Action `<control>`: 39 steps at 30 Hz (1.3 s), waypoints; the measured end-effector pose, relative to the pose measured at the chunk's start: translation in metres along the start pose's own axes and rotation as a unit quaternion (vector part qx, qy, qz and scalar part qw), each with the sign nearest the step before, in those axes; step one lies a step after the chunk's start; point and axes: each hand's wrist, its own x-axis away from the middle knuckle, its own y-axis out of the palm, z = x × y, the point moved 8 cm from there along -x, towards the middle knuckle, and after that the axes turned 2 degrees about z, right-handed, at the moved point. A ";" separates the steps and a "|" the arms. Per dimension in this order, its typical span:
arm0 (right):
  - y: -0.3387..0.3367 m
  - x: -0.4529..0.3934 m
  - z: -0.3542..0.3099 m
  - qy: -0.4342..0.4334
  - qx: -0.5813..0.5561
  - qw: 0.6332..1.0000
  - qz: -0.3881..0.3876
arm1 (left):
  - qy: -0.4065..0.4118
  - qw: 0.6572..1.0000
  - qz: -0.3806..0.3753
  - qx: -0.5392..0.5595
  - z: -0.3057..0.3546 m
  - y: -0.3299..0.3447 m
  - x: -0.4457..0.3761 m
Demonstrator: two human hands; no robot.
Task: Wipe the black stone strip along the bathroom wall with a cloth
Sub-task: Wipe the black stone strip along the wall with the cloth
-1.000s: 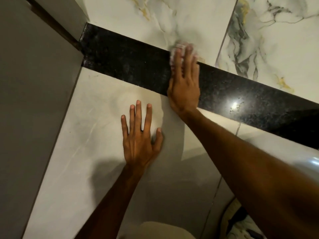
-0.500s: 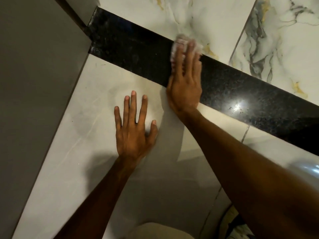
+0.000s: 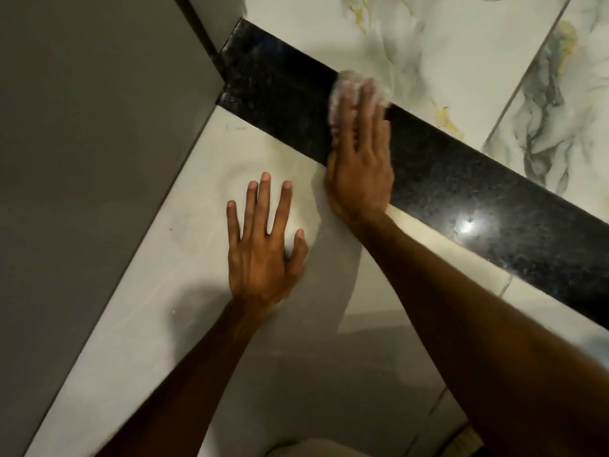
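Note:
A black speckled stone strip (image 3: 461, 189) runs diagonally across the wall from the upper-left corner down to the right. My right hand (image 3: 361, 163) lies flat across it and presses a white cloth (image 3: 344, 87) against its upper edge; only the cloth's top and left side show past my fingertips. My left hand (image 3: 263, 245) rests flat on the pale tile (image 3: 158, 308) below the strip, fingers spread, holding nothing.
A grey side wall (image 3: 82, 159) meets the tiled wall at the strip's left end. White marble-veined tiles (image 3: 445, 51) lie above the strip. A pale rounded object (image 3: 296, 448) shows at the bottom edge.
The view has shifted, so the corner and strip sit further right in the frame. My right hand stays pressed on the strip with the cloth, and my left hand stays flat on the tile.

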 end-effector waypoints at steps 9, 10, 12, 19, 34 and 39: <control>-0.015 0.048 0.020 -0.001 0.045 0.999 0.023 | -0.039 0.999 0.006 0.002 -0.005 -0.006 -0.001; -0.015 0.036 0.017 0.045 0.044 0.997 0.050 | -0.037 0.999 0.012 0.002 -0.006 -0.005 0.000; -0.007 0.004 -0.001 0.092 0.021 0.993 0.077 | -0.037 0.999 0.023 0.006 -0.007 -0.002 0.002; 0.037 -0.013 -0.085 -0.264 0.004 0.953 -0.151 | -0.114 0.991 0.064 -0.012 -0.016 -0.008 0.002; 0.046 -0.012 -0.093 -0.334 0.018 0.928 -0.167 | -0.122 0.990 0.071 -0.015 -0.018 -0.004 0.003; 0.032 -0.064 -0.061 -0.166 0.008 0.984 -0.070 | -0.117 0.989 0.085 0.003 -0.017 -0.007 0.004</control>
